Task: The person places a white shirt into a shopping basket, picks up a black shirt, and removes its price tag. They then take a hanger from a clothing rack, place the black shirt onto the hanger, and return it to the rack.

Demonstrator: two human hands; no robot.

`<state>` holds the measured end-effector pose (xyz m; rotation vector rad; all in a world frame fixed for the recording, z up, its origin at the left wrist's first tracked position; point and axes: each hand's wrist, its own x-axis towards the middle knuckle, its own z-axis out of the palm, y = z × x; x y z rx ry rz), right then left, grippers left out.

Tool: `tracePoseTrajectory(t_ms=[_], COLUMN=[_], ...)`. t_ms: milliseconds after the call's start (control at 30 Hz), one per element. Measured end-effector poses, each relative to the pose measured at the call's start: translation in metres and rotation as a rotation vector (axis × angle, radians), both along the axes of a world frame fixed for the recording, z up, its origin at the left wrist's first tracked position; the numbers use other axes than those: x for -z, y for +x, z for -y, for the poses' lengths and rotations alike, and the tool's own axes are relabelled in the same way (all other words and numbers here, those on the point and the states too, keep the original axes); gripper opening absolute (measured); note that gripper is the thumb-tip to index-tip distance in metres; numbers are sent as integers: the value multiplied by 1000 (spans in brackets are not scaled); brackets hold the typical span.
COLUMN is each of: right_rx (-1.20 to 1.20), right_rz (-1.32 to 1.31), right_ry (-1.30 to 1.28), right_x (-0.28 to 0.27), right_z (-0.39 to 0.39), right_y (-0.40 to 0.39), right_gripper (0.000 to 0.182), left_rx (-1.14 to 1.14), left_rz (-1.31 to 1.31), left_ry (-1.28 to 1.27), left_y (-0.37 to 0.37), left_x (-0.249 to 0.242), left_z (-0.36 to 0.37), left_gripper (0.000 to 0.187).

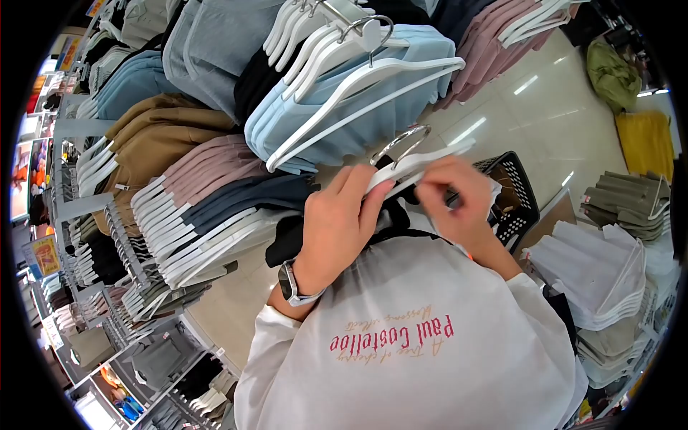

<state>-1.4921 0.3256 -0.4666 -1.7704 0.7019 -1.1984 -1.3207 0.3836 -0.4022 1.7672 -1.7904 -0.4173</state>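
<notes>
My left hand [338, 218], with a watch [289, 284] on its wrist, is closed around white clothes hangers [423, 159] in front of my chest. Metal hooks point up from them. My right hand [457, 197] is beside the hangers' right side, its fingers curled and slightly blurred; what lies in them, if anything, is hidden. Black cloth [288, 240] shows below and beside my left hand. Just beyond both hands, light blue garments [315, 107] hang on white hangers from a rail.
Racks on the left hold brown garments [161, 136], dusty pink garments [211, 168] and dark navy ones [247, 188]. A black perforated basket [522, 197] is to the right of my right hand. White folded garments [584, 269] hang at the lower right. Glossy tiled floor [523, 122] runs between the racks.
</notes>
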Motion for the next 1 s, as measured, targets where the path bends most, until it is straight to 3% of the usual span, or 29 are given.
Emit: tracePoseTrajectory(t_ms=[100,167,300,367,433,500,567,700,767,800,833,900,933,1000], right_rx=[-374,-556,-639,-817,-818,-622,-392,-319,-425,-645,-639,-464,-316,-266], right_rz=[-144,-84,-166,-231,-379,-629,-626,-705,-370,40,41,652,690,638], right_ry=[304,405,402,515,444,25,32,180,562,871,871,1251,1258,1174], right_x=[-12,-8,-5,4,12,40,65,57,55,70,74,62,58,67], right_z=[-22,-26,-18,-20,-17,-15,-8,20,26,32,30,27,29,33], right_y=[17,23,20,20,22,17,2,-25,-33,-38,-42,-42,-38,-38], right_gripper=[41,43,41,39,37,36,35,34,40,52,52,64,66,61], left_rx=[-4,-15,-44,-67,-55,-72,-115,-100,-108,-117,-112,-110,-85,-55], left_rz=[-17,-48,-32,-36,-7,38,62,104,97,81,80,19,-2,-38], left_ry=[-33,-35,-67,-44,-75,-100,-85,-61,-106,-135,-136,-137,-151,-152], left_y=[0,0,6,8,13,23,35,59,63,66,70,75,74,74], left_x=[-2,-5,-12,-15,-19,-25,-30,-28,-25,-23,-22,-21,-20,-15], left_z=[1,0,-3,-5,-6,-10,-16,-29,-32,-33,-35,-38,-38,-38], left_gripper=[16,16,14,12,11,12,12,11,11,12,12,15,16,17])
